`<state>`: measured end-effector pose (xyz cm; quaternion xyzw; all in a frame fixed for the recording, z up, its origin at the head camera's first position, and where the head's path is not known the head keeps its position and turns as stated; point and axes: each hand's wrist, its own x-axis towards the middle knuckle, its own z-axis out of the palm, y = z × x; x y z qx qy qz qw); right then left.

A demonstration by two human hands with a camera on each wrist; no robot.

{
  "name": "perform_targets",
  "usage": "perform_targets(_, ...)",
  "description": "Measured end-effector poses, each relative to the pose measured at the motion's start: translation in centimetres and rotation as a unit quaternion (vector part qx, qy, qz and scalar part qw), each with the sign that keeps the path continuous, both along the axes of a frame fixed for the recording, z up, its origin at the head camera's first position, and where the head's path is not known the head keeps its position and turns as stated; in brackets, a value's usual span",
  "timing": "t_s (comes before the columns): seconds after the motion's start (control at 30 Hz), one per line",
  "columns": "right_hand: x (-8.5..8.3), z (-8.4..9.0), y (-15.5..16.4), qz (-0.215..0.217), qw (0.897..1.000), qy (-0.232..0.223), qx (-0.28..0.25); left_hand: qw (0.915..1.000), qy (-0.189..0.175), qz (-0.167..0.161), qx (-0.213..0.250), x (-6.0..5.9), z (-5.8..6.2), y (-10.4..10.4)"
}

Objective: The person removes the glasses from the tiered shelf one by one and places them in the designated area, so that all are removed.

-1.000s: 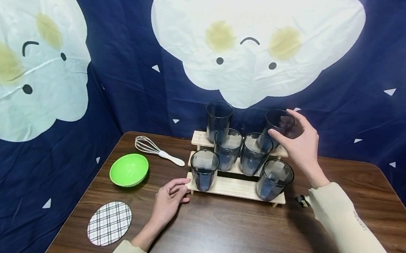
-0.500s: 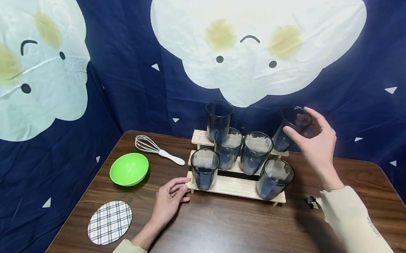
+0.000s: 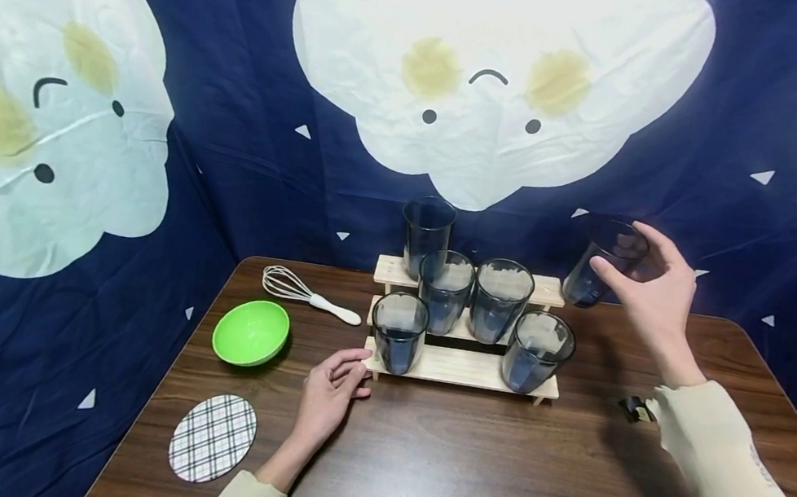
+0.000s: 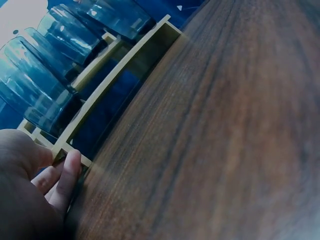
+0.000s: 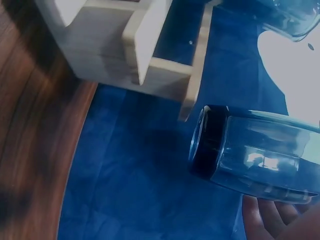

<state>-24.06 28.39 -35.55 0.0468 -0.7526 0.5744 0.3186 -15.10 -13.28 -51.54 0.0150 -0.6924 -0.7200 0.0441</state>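
Observation:
My right hand (image 3: 658, 299) grips a dark tinted glass (image 3: 590, 274) by its upper part, thumb on the near side. The glass is tilted and held in the air off the right end of the top tier; in the right wrist view its base is apart from the wood. My left hand (image 3: 330, 396) pinches the front left corner of a three-tier wooden rack (image 3: 462, 366) between thumb and fingers. One glass (image 3: 426, 243) stands on the rack's top tier. Two glasses (image 3: 445, 299) stand on the middle tier, and two more (image 3: 399, 339) at either end of the bottom one.
Left of the rack lie a white whisk (image 3: 312, 296), a green bowl (image 3: 252, 333) and a checked oval mat (image 3: 213, 438). A small black item (image 3: 635, 409) is by the right sleeve. Behind the wooden table (image 3: 462, 469) hangs a blue cloth (image 3: 253, 101) with white clouds.
My right hand has lifted the glass off the top tier's right side and carried it rightward, past the rack's end. My left hand has stayed at the rack's corner.

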Motion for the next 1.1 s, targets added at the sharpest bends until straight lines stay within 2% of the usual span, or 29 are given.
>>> perform_targets(0.2, 2.1, 1.0, -0.7, -0.033, 0.999, -0.009, 0.028, 1.0000, -0.004, 0.001, -0.001, 0.1, 0.2, 0.0)
perform_targets(0.3, 2.5, 0.7, -0.6, -0.040, 0.999, -0.018, 0.027, 1.0000, -0.004, 0.001, -0.002, 0.2, 0.3, 0.0)
perform_targets(0.53, 2.2, -1.3, 0.1, -0.062, 0.996, -0.061, 0.026, 1.0000, -0.005, 0.001, -0.001, 0.2, 0.3, 0.0)
perform_targets(0.8, 0.2, -5.3, 2.3, -0.089, 0.987, -0.126, 0.042, 1.0000, -0.002, -0.003, 0.001, 0.1, 0.2, 0.0)
perform_targets(1.1, 0.0, -7.3, 2.6, -0.083, 0.986, -0.138, 0.050, 1.0000, 0.002, -0.004, 0.002, 0.1, 0.2, 0.0)
